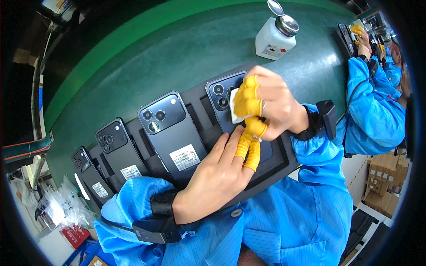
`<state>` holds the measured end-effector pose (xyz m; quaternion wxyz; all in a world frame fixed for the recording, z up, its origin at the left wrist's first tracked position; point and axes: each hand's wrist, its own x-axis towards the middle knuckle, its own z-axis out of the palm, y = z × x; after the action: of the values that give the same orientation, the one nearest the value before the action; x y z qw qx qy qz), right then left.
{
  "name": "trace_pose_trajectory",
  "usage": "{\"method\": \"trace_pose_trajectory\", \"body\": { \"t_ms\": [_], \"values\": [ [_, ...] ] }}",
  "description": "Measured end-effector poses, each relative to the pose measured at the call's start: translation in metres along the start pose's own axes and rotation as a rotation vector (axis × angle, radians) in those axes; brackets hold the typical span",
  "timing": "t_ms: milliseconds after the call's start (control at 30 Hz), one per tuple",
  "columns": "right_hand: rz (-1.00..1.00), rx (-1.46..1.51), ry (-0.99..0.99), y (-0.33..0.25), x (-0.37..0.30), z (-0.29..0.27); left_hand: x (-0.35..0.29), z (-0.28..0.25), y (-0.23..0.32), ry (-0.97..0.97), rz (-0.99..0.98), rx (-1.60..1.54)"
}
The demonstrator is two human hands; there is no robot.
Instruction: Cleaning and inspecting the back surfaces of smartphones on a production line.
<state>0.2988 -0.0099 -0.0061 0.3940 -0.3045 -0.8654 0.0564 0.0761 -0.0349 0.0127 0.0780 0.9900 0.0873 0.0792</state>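
While my left hand (217, 177) lies flat with its fingers stretched along the phone (225, 122), my right hand (268, 104) pinches a white cloth (235, 106) in yellow-sleeved fingertips, at the lenses (220, 95). That phone sits at the tray's (286, 153) 3 o'clock end; three other phones (166, 128) stretch off between 8 and 9 o'clock from it. On the desk (186, 57), at 1 o'clock from the phone, stands the bottle (275, 44), its lid up.

I judge this to be a wipe, best done with light, even strokes around each lens ring, a clean fold of cloth outward, and steady left-hand pressure away from the glass. Bare left fingertips may well leave marks.
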Motion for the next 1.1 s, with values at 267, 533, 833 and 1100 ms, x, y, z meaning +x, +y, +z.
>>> {"method": "trace_pose_trajectory", "body": {
  "t_ms": [267, 533, 833, 1100],
  "values": [
    [0.108, -0.231, 0.136, 0.004, 0.002, 0.016, 0.001, 0.002, 0.0, 0.091, -0.022, -0.035],
    [0.088, -0.115, 0.057, -0.001, 0.006, 0.016, 0.001, 0.002, -0.001, 0.1, -0.018, -0.02],
    [0.068, 0.093, -0.025, -0.002, 0.004, 0.007, -0.001, 0.001, 0.001, -0.001, -0.012, -0.014],
    [0.149, -0.123, 0.186, 0.002, 0.006, 0.006, 0.001, 0.0, 0.0, 0.105, -0.027, 0.0]
  ]
}}
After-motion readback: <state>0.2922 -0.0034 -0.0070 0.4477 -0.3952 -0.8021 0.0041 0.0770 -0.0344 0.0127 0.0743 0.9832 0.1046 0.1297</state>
